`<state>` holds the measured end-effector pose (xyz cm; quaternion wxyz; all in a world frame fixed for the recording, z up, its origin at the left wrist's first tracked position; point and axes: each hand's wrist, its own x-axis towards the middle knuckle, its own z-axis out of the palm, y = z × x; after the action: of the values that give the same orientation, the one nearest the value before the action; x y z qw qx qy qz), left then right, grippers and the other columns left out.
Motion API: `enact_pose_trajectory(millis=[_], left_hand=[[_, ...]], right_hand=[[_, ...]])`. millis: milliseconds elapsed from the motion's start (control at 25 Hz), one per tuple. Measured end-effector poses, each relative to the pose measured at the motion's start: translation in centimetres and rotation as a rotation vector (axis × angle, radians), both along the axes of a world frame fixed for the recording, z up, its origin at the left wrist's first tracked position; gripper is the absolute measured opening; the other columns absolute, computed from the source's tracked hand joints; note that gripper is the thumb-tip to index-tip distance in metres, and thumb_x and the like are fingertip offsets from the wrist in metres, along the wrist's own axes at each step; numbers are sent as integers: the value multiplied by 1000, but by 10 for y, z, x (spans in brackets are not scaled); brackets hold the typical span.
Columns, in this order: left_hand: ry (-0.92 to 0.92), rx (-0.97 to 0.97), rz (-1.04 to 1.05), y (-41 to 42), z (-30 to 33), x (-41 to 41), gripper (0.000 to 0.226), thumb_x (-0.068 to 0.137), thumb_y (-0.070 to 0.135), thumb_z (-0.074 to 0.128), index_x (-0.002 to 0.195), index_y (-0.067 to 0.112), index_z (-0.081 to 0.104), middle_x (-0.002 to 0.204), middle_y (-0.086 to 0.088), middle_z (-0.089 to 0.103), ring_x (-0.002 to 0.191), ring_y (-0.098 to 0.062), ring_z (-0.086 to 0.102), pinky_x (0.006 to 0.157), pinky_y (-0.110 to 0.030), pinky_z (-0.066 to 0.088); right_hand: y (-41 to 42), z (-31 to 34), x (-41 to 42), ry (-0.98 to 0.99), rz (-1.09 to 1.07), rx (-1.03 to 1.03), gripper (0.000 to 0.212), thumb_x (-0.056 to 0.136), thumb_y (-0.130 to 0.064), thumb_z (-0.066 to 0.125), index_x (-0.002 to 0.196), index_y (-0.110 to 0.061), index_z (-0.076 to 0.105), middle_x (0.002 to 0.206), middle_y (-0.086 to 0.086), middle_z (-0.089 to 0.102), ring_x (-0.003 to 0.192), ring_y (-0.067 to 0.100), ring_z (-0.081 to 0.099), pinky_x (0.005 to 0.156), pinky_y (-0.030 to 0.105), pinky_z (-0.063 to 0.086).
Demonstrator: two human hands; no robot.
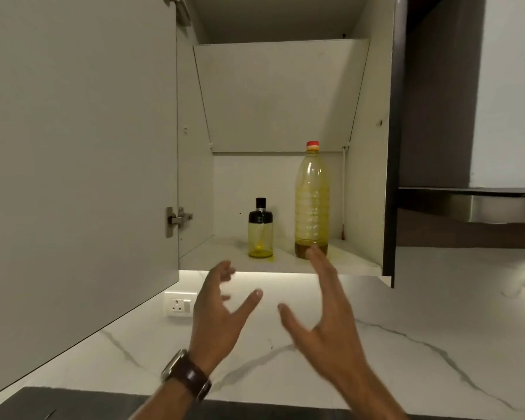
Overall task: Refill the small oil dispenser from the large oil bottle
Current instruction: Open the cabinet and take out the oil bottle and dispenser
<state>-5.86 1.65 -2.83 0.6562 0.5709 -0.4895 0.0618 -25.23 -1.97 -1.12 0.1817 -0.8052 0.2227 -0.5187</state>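
Both hands were raised toward the open cupboard (367,147), empty. The left hand (217,316), a watch (188,374) on its wrist, had its fingers loosely curled and thumb spread; the right hand (322,310) had straight fingers, their tips overlapping the base of the large oil bottle (312,201). The small oil dispenser (260,231) stood upright on the shelf, left of the bottle and apart from it.
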Motion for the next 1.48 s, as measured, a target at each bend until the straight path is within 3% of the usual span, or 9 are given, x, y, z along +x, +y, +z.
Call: enact_pose_trajectory(millis=[120, 280, 360, 440, 600, 760, 920, 1160, 1480], left_hand=[[-16, -5, 90, -61, 50, 5, 88, 77, 51, 87, 148, 21, 44, 144, 4, 54, 132, -14, 52, 106, -45, 50], [-1, 185, 182, -125, 94, 30, 111, 71, 61, 87, 157, 16, 33, 157, -5, 45, 142, -27, 46, 114, -49, 43], [69, 266, 128, -142, 102, 40, 118, 57, 69, 89, 150, 16, 40, 147, -7, 55, 132, -30, 56, 107, -50, 50], [129, 274, 81, -151, 103, 45, 102, 45, 72, 89, 127, 20, 59, 117, -2, 69, 106, -26, 68, 91, -50, 59], [143, 201, 40, -154, 97, 47, 55, 53, 59, 95, 91, 26, 73, 83, 1, 73, 80, -21, 73, 77, -48, 63], [169, 189, -6, -153, 95, 52, 51, 55, 53, 97, 90, 24, 74, 84, 0, 76, 81, -21, 73, 81, -49, 62], [170, 193, -5, -145, 97, 55, 55, 51, 52, 99, 88, 19, 75, 85, 1, 76, 82, -20, 73, 81, -48, 63], [124, 140, -12, -104, 101, 45, 48, 53, 53, 98, 82, 20, 76, 80, 5, 77, 80, -17, 74, 82, -45, 62], [53, 43, -175, -15, 61, 21, 56, 48, 55, 95, 96, 30, 78, 84, 11, 79, 78, -11, 76, 76, -30, 62]], right_hand=[[-84, 56, 0, -148, -127, 106, 99, 83, -40, 86, 160, -30, 24, 161, -14, 32, 141, -15, 29, 113, 6, 23], [-162, 92, 17, -143, -248, 317, 124, 71, -50, 92, 164, -18, 16, 169, 8, 29, 153, 30, 33, 122, 47, 35], [-185, 100, 25, -137, -203, 432, 132, 65, -53, 95, 163, -17, 15, 166, 12, 35, 149, 33, 39, 118, 48, 40], [-193, 99, 31, -142, -146, 497, 135, 60, -53, 97, 162, -17, 18, 156, 12, 47, 140, 32, 51, 112, 47, 47], [-199, 96, 37, -162, -113, 518, 97, 59, -45, 100, 138, -19, 51, 125, -1, 69, 111, 20, 68, 100, 44, 57], [-194, 97, 41, -118, -96, 476, 51, 66, -35, 95, 101, -33, 58, 100, -14, 68, 101, 16, 70, 93, 40, 59], [-187, 99, 43, -153, -122, 469, 40, 65, -33, 94, 85, -31, 60, 94, -10, 72, 92, 14, 72, 92, 42, 61], [-156, 97, 23, -140, -155, 433, 84, 36, -58, 87, 110, -27, 64, 105, -8, 73, 96, 16, 72, 89, 45, 63], [-80, 39, -41, -131, -74, 375, 82, 57, -44, 100, 128, -29, 60, 117, -10, 72, 105, 14, 71, 87, 40, 61]])
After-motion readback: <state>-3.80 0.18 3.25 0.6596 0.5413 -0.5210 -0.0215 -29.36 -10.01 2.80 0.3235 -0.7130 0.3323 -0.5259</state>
